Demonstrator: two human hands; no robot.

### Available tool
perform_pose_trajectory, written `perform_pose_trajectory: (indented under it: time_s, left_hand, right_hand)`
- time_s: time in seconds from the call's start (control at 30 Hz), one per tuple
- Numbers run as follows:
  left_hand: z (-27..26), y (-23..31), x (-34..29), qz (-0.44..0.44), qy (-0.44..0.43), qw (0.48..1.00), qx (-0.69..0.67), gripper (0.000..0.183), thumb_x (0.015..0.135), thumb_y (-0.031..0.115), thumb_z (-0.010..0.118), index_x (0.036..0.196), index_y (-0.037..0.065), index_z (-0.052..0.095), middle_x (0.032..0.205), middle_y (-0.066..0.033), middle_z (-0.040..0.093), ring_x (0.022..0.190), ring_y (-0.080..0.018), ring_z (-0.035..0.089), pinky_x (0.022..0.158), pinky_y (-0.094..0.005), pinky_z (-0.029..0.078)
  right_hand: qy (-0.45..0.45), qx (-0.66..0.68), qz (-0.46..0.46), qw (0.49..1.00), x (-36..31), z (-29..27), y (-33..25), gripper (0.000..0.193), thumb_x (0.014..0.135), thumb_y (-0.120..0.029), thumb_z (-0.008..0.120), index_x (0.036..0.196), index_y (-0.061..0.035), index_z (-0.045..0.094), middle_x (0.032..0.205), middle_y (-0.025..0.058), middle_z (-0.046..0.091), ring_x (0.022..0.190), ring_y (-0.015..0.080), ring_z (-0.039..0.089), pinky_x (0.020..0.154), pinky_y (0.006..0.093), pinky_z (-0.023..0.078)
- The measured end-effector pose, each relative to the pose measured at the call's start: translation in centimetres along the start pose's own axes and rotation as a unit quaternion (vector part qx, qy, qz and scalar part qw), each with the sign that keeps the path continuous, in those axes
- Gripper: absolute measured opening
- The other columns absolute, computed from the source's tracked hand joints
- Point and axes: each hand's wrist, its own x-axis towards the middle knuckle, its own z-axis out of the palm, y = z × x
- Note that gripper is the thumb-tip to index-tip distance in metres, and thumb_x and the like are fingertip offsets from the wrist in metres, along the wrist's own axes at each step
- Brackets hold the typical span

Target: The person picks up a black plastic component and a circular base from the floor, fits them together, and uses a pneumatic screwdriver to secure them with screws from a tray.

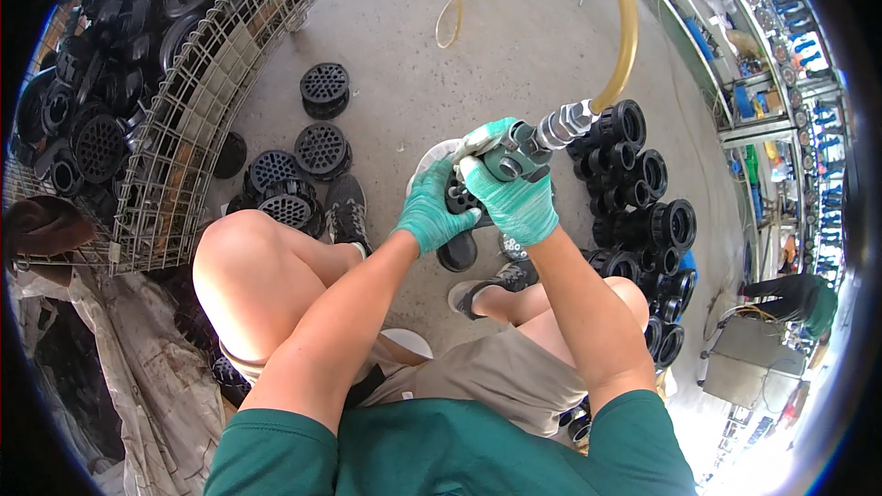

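Note:
Both my hands wear green-and-white work gloves and meet in front of my knees. My right hand point(516, 204) grips a grey-green air-powered tool point(514, 158), with a metal coupling point(565, 124) and a yellowish hose point(627, 32) running up from it. In my left hand point(430, 207) is a black part with holes point(457, 200), pressed close under the tool; the gloves hide most of it. A pale round rim point(430, 163) shows behind the left glove. Below the hands lies a dark rounded object point(457, 252), beside a small batch of silvery pieces point(513, 246).
Left stands a wire cage point(216, 64) heaped with black parts. Round black grates point(322, 149) lie stacked near my left shoe point(346, 211). Stacked black ring-shaped fittings point(634, 193) stand to the right. Farther right are loaded shelves point(763, 133) and another person in green point(820, 305).

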Motion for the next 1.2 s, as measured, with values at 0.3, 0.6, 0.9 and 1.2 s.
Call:
perform_pose_trajectory:
  time_s: [0.3, 0.6, 0.9, 1.2]
  left_hand:
    - [0.1, -1.9, 0.1, 0.041, 0.015, 0.996, 0.073, 0.095, 0.063, 0.03, 0.086, 0.146, 0.007, 0.045, 0.135, -0.0182, 0.056, 0.124, -0.0364, 0.054, 0.109, -0.0443, 0.044]
    - [0.2, -0.2, 0.0, 0.002, 0.006, 0.999, 0.05, 0.093, 0.062, 0.027, 0.085, 0.144, 0.007, 0.046, 0.131, -0.0158, 0.058, 0.119, -0.0321, 0.057, 0.106, -0.0404, 0.046]
    - [0.1, -0.5, 0.1, -0.036, -0.005, 0.999, -0.008, 0.089, 0.062, 0.027, 0.086, 0.14, 0.009, 0.049, 0.13, -0.0149, 0.059, 0.118, -0.0322, 0.058, 0.105, -0.0411, 0.047]
    - [-0.3, 0.0, 0.1, -0.02, -0.015, 0.998, 0.056, 0.091, 0.06, 0.028, 0.087, 0.141, 0.009, 0.049, 0.133, -0.0167, 0.058, 0.123, -0.0351, 0.055, 0.108, -0.0433, 0.044]
  right_hand:
    - [0.015, -0.005, -0.031, 0.999, 0.2, -0.1, 0.0, 0.029, 0.077, 0.012, 0.066, 0.099, -0.0044, 0.056, 0.094, 0.0096, 0.066, 0.088, 0.0198, 0.07, 0.079, 0.0342, 0.061]
    - [0.012, -0.024, -0.036, 0.999, 0.0, -0.5, 0.2, 0.029, 0.078, 0.011, 0.066, 0.101, -0.0043, 0.057, 0.094, 0.0097, 0.066, 0.089, 0.0189, 0.07, 0.08, 0.0339, 0.061]
    - [0.012, -0.01, -0.024, 1.0, -0.2, 0.2, -0.1, 0.025, 0.081, -0.002, 0.072, 0.104, -0.0055, 0.063, 0.096, 0.0053, 0.07, 0.087, 0.0154, 0.068, 0.083, 0.0308, 0.056]
    - [0.017, 0.004, -0.032, 0.999, 0.1, 0.1, -0.1, 0.028, 0.079, 0.009, 0.067, 0.102, -0.0044, 0.057, 0.095, 0.0101, 0.069, 0.089, 0.0189, 0.07, 0.079, 0.033, 0.06]
